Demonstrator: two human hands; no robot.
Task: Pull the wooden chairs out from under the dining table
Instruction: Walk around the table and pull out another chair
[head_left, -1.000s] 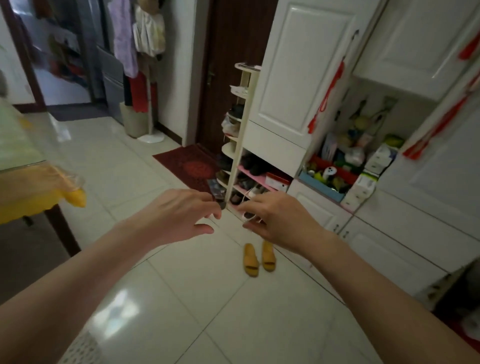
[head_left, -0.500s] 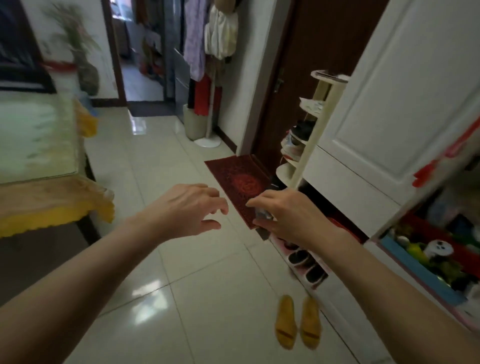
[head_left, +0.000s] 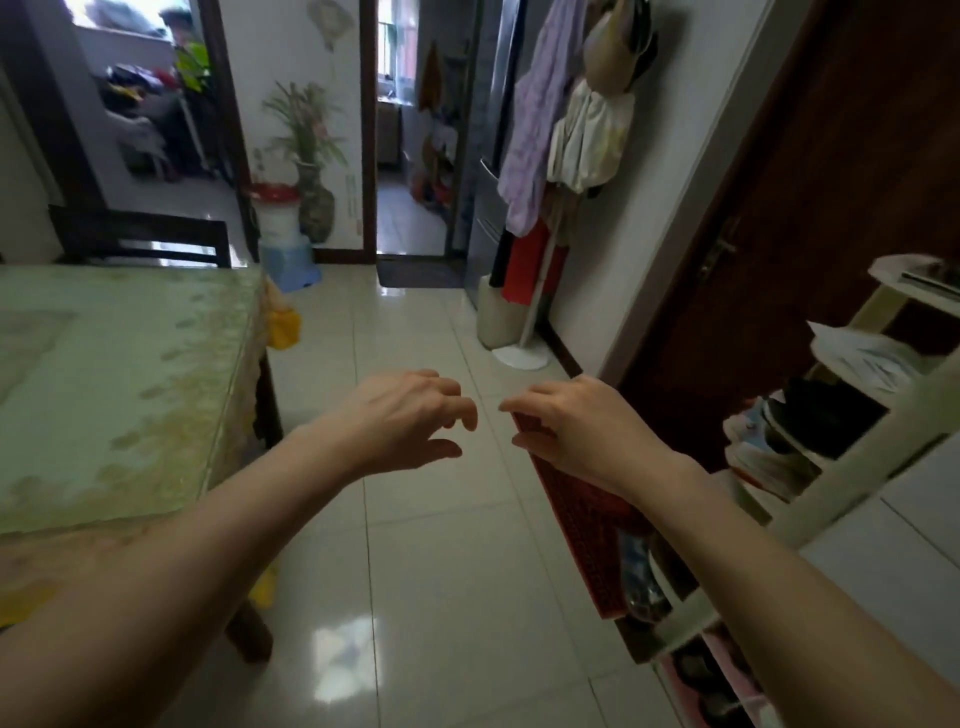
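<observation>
The dining table fills the left, covered by a green and yellow cloth under glass, with dark wooden legs. Behind its far edge shows the dark back of one wooden chair, tucked against the table. My left hand hovers over the tiled floor to the right of the table, fingers loosely curled and apart, holding nothing. My right hand hangs beside it with fingers half bent, also holding nothing. Both hands are well away from the chair.
A red doormat lies by a dark door. A white shoe rack stands at the right. A coat stand with clothes, a bin, a blue stool and a floor vase are further back.
The view has swung left, away from the white cupboards and the yellow slippers, so the table and the chair back have come into sight. Both hands keep the same loose pose.
</observation>
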